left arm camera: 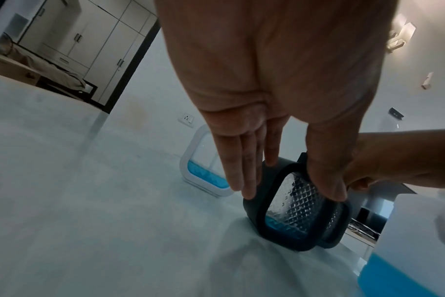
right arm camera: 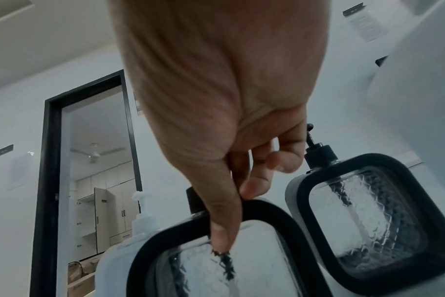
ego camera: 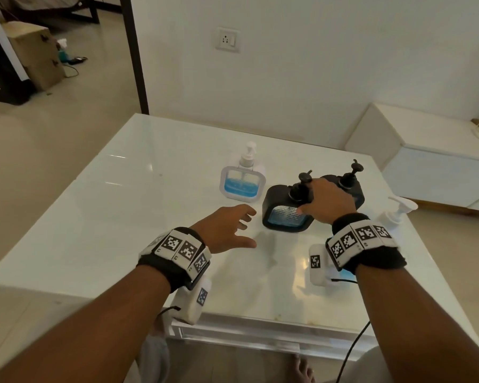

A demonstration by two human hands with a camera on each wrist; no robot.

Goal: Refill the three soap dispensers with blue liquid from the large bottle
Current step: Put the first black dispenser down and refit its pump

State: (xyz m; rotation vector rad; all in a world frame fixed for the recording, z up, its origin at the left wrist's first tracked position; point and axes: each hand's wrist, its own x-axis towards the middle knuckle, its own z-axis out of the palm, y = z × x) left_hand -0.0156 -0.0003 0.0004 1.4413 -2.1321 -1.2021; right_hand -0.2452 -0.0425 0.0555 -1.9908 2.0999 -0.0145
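Observation:
The near black dispenser [ego camera: 286, 217] [left arm camera: 300, 219] [right arm camera: 216, 261] holds a little blue liquid at its bottom. My right hand [ego camera: 306, 199] [right arm camera: 236, 211] grips its top, thumb on the front face, fingers curled by the pump. My left hand [ego camera: 246, 228] [left arm camera: 290, 191] is open, fingers straight, just left of that dispenser. Behind it stands a second black dispenser [ego camera: 349, 186] [right arm camera: 368, 221]. A white-framed dispenser [ego camera: 242, 183] [left arm camera: 203, 178], partly filled with blue, stands further left. The large bottle [ego camera: 392, 217] [left arm camera: 407, 251] is at the right, mostly hidden by my right wrist.
All stand on a glossy white table [ego camera: 122, 217]; its near edge [ego camera: 246, 327] is close to my body. A wall with a socket [ego camera: 227, 40] is behind, a low white cabinet [ego camera: 426, 161] to the right, and a doorway to the left.

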